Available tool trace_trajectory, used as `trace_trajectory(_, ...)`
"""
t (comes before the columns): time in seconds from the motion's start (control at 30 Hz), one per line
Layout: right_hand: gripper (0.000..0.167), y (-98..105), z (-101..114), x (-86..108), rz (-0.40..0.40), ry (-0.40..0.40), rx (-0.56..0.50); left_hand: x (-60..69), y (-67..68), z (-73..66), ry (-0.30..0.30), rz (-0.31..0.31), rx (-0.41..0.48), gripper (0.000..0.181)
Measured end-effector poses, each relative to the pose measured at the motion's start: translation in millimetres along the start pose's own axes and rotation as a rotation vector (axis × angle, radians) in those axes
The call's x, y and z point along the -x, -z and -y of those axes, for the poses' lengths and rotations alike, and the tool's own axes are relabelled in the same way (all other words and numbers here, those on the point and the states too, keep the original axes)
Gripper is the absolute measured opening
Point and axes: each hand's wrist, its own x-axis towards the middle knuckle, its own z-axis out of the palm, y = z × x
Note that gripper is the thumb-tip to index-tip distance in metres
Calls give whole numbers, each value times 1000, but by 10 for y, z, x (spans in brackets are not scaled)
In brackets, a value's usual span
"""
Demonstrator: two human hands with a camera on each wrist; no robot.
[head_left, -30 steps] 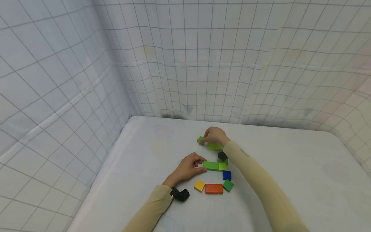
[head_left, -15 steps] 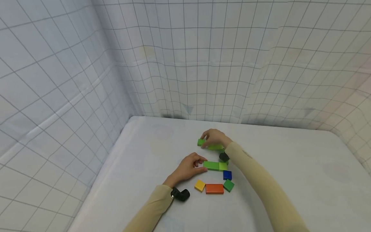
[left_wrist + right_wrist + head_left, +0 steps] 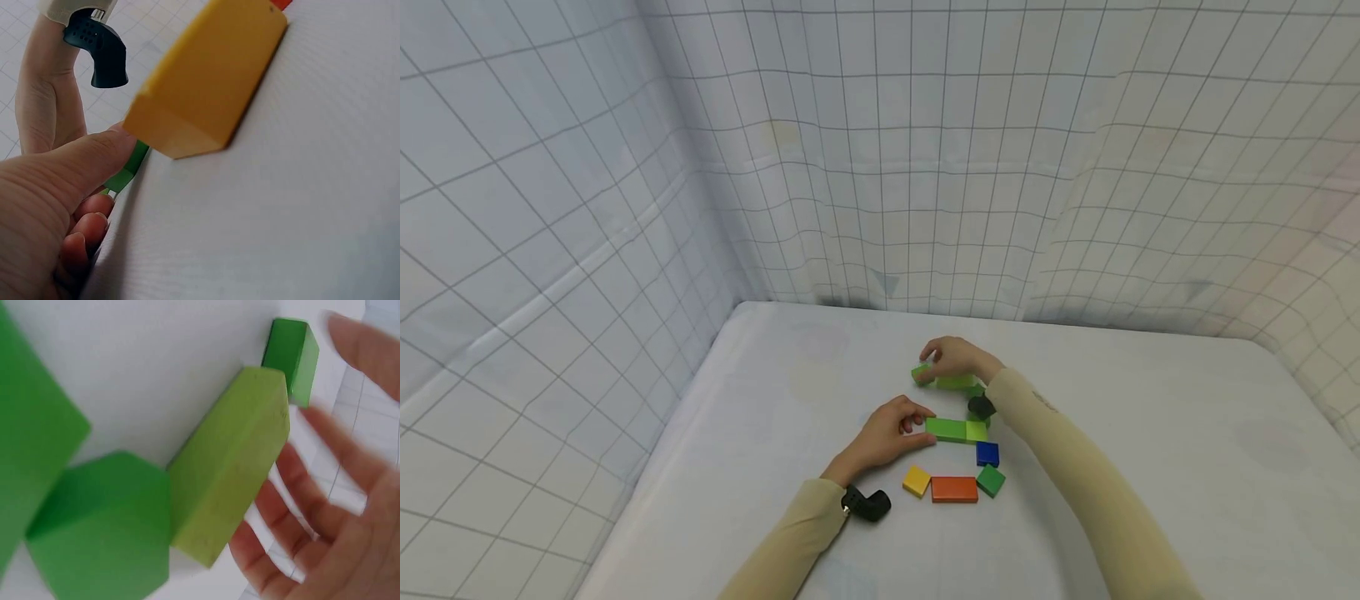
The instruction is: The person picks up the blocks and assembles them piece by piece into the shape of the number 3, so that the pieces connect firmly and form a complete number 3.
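Observation:
In the head view my left hand (image 3: 891,433) pinches the left end of a long green block (image 3: 946,429) between thumb and forefinger. A lime block (image 3: 976,431) continues that row on the right. Farther back, my right hand (image 3: 955,357) is beside a small green block (image 3: 921,375) and a lime-green rectangular block (image 3: 956,382). The right wrist view shows that hand (image 3: 337,537) with its fingers spread, apart from the small green block (image 3: 290,359). Its fingers lie along the lime-green block (image 3: 231,462), and contact there is unclear. Green blocks (image 3: 112,525) beneath the right wrist are partly hidden in the head view.
Nearer my body lie a blue block (image 3: 987,454), a darker green block (image 3: 990,481), a red-orange rectangle (image 3: 954,489) and a yellow block (image 3: 917,481). The yellow block (image 3: 206,75) looms close to the left wrist camera. Grid-patterned cloth (image 3: 880,167) borders the white table (image 3: 790,383).
My right hand has drawn the small green block slightly nearer and turned it, then let it go. The left hand has stayed in place on the long green block.

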Motion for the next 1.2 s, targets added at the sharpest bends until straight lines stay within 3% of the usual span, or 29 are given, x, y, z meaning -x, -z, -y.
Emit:
trace_trajectory(0.13,46,-51,25,7,-72,-52,8,8,-5,6,-17,-5,6,32)
trace_trajectory(0.3,47,-88,54,-12,-91,-63,34,5,-2,3,-28,-12,10,32)
trace_trajectory(0.67,37,12,-32,-61,18,49,38,-11,20,-11,6,-1,-4,33)
trace_trajectory(0.97,28,-20,-27,-66,-6,69,38,-5,13,-11,21,5,8,33)
trace_trajectory(1.2,36,-39,-25,-71,-11,60,60,-4,8,-11,20,6,11,33)
